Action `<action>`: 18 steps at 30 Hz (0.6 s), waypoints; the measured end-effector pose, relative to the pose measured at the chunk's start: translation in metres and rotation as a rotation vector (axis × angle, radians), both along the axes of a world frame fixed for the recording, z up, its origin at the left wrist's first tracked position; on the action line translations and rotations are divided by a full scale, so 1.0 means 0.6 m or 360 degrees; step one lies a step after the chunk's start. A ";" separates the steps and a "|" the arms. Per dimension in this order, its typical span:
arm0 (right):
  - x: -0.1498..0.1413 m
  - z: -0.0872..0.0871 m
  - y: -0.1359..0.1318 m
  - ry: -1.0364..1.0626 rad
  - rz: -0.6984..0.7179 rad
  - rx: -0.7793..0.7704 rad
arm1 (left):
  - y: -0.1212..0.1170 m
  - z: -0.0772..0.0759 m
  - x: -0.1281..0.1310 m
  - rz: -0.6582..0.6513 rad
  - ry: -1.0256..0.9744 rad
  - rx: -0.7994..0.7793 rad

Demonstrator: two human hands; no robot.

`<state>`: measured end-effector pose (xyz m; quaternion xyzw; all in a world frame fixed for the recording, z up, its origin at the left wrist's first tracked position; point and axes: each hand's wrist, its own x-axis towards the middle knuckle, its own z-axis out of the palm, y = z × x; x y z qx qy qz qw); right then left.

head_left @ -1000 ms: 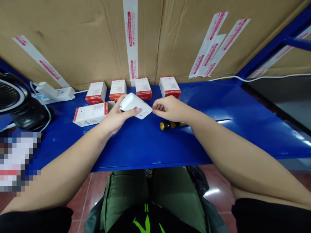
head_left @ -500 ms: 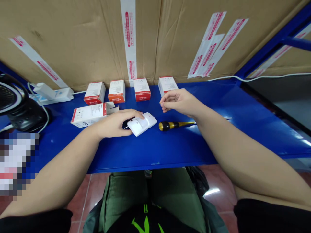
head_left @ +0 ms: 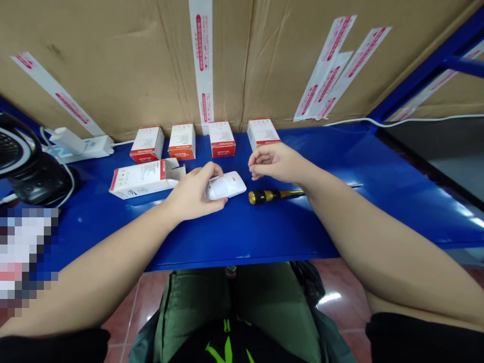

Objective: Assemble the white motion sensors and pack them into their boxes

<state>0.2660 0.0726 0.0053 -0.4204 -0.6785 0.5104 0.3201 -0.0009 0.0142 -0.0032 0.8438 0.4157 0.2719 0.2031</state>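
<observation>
My left hand (head_left: 194, 191) grips a small white plastic device (head_left: 228, 185) that rests on the blue metal shelf (head_left: 264, 222). My right hand (head_left: 273, 161) hovers just right of the device with its fingers curled and pinched together; whether anything is in them is hidden. A screwdriver (head_left: 272, 194) with a black and yellow handle lies on the shelf under my right wrist. An opened long white and red box (head_left: 140, 177) lies left of my left hand.
Several small white and red boxes (head_left: 222, 137) stand in a row at the back against taped cardboard cartons (head_left: 151, 60). A white power strip (head_left: 79, 143) and a black fan (head_left: 26, 161) sit at the left. A white cable (head_left: 397, 121) runs at right.
My left hand lowered the white device from the air onto the shelf and turned it. My right hand let go of it and drew back to the right.
</observation>
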 end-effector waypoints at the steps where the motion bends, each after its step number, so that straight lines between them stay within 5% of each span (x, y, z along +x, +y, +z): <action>1: -0.001 0.000 -0.001 0.0008 0.0007 -0.0029 | 0.002 -0.001 -0.001 -0.0017 -0.0078 0.0005; 11: -0.014 0.003 -0.030 0.0132 0.0164 0.0117 | 0.009 -0.010 -0.012 -0.0242 -0.0538 -0.0036; 18: -0.024 0.010 -0.053 0.0153 0.0159 0.0327 | 0.015 -0.001 -0.018 -0.0236 -0.0452 0.0096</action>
